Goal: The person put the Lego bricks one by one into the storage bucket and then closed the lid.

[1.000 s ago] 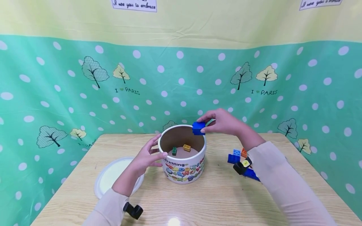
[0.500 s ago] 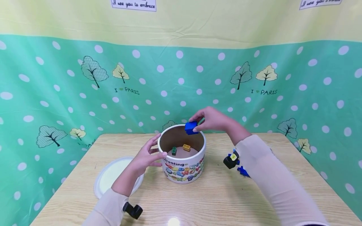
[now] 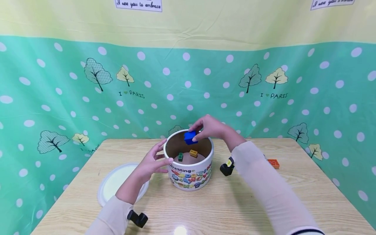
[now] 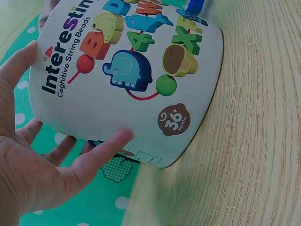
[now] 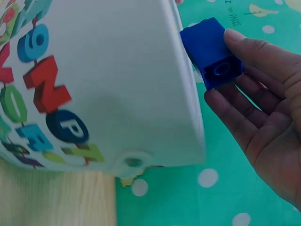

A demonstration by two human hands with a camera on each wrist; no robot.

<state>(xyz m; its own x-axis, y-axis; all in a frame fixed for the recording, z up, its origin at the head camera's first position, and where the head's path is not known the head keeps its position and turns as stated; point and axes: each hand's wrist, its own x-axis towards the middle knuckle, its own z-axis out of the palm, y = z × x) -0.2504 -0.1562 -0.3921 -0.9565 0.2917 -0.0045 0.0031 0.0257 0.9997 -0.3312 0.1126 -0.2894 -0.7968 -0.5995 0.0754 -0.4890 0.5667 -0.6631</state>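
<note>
My right hand [image 3: 211, 128] pinches a blue building brick [image 3: 190, 137] between thumb and fingers, just inside the upper opening of a white round bucket [image 3: 191, 178]. The right wrist view shows the blue brick's hollow underside [image 5: 223, 69] beside the bucket's rim. With fingers spread, my left hand [image 3: 150, 165] steadies the bucket's left side; its thumb touches the front rim. In the left wrist view the fingers lie against the printed wall [image 4: 94, 117]. On the bucket's floor lie a green brick [image 3: 180, 157] and a yellow brick [image 3: 193, 153], apart.
A white lid [image 3: 116, 181] lies on the wooden table [image 3: 188, 209] to the left, partly under my left forearm. An orange brick [image 3: 274, 163] shows beyond my right sleeve, which hides the other blocks there. A patterned green curtain [image 3: 188, 98] hangs behind.
My right hand has moved left with the blue brick, from the bucket's right rim to inside its opening and slightly lower. My left hand has stayed put.
</note>
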